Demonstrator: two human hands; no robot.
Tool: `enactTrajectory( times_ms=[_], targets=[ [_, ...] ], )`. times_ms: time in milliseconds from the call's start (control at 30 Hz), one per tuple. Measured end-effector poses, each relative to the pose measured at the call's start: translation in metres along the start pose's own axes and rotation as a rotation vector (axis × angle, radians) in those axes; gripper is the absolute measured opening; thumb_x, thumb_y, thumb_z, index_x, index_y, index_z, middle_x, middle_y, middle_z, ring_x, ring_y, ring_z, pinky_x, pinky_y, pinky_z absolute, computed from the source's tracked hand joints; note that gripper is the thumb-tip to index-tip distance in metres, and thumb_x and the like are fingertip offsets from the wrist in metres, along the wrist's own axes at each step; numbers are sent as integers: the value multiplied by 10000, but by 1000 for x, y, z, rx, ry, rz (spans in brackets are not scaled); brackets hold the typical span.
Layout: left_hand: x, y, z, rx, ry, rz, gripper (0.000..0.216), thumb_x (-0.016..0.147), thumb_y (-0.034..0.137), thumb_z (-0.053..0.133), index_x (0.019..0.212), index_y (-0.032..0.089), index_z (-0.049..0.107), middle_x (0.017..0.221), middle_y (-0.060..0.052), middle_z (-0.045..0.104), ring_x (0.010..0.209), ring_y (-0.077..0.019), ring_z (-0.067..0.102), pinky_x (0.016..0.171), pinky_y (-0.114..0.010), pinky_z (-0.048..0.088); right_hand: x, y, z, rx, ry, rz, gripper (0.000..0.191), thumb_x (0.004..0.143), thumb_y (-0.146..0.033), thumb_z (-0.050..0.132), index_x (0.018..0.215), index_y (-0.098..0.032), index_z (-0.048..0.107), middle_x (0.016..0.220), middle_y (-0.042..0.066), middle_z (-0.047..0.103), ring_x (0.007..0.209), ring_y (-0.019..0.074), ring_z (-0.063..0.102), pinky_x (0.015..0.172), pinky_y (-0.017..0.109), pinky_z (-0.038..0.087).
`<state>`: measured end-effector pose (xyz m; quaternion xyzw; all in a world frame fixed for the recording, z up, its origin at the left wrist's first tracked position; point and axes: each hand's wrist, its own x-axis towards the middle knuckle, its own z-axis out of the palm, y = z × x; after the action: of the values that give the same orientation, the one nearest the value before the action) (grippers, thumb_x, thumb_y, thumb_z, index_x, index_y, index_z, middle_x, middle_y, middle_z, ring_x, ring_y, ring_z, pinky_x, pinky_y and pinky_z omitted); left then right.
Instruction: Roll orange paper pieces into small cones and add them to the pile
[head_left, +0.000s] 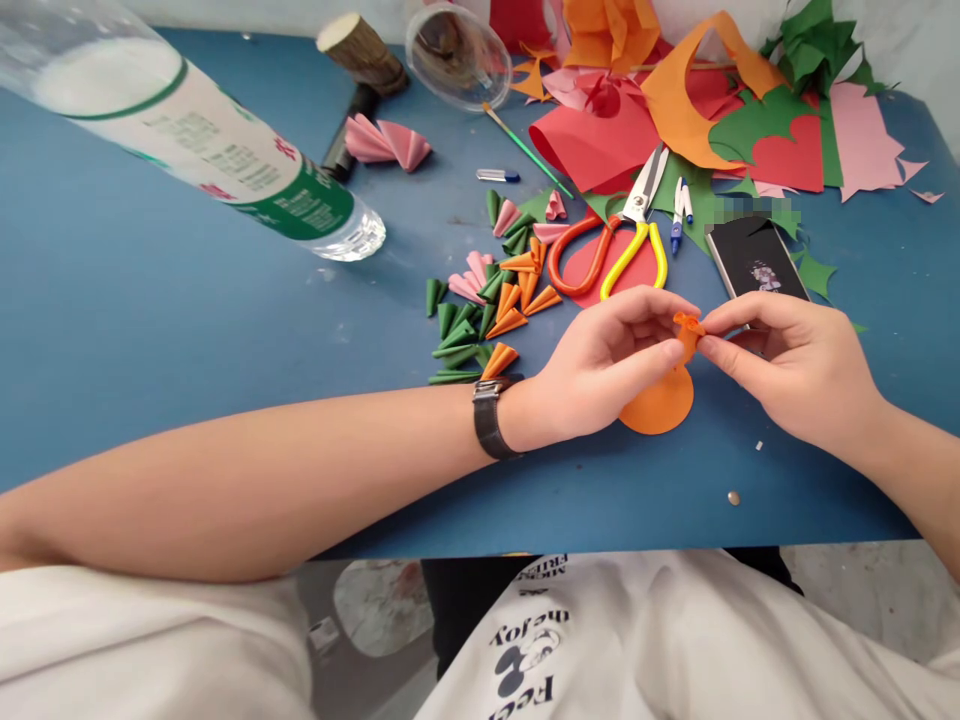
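Between the fingertips of both hands is a small folded piece of orange paper (688,338), crinkled at its top. My left hand (600,365), with a black watch (489,418) on the wrist, pinches it from the left. From the other side my right hand (795,360) grips it between thumb and forefinger. Beneath lies a rounded piece of orange paper (660,402), partly covered by the left fingers. Left of the hands sit several small rolled paper cones in orange (506,323), green (457,335) and pink (469,278).
Scissors (637,205) lie open just beyond my hands, near a phone (757,255) and a pen (679,215). Coloured paper scraps (780,140) fill the back right. A tall water bottle (300,200) stands at left; behind are a plastic cup (459,60) and a hammer (364,55).
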<state>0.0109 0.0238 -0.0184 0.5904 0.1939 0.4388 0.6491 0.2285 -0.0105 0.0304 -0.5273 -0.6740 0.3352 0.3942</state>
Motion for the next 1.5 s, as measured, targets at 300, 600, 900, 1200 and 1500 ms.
enactTrajectory(
  times_ms=[300,600,900,1200,1500],
  targets=[
    [2,-3,2,373,52,212,109,1030,250,757,1105,195,813,1003,-83,806,860,-158,750,791,-273,640,1,1,-4,-1,-71,-13,30,925,-282,880,925,-276,850,910,19,865,813,225,825,770,358,713],
    [0,2,2,549,83,351,96,1002,148,727,1050,201,791,1090,-103,814,1000,-197,775,840,-316,660,3,0,-6,-231,-52,-389,135,987,-174,773,910,-281,799,886,0,869,764,199,804,742,338,657],
    [-4,-4,6,320,140,138,148,1000,279,801,1080,220,692,1053,-51,755,886,-159,738,822,-301,652,0,-10,-8,-210,-70,-236,219,996,-384,793,802,-311,722,757,3,791,644,210,727,645,381,605],
    [-1,-6,4,375,83,148,293,961,208,772,1225,236,648,984,-32,669,845,-153,666,727,-292,577,-1,3,-6,-162,-57,-220,120,977,-220,770,1041,-298,706,958,3,826,776,200,784,767,373,689],
    [-1,-5,4,424,80,182,216,947,177,771,1138,219,678,1027,-45,724,843,-154,698,716,-297,574,-3,1,-4,-43,-74,-164,144,955,-220,793,1019,-293,687,971,-5,805,800,190,776,785,365,705]
  ],
)
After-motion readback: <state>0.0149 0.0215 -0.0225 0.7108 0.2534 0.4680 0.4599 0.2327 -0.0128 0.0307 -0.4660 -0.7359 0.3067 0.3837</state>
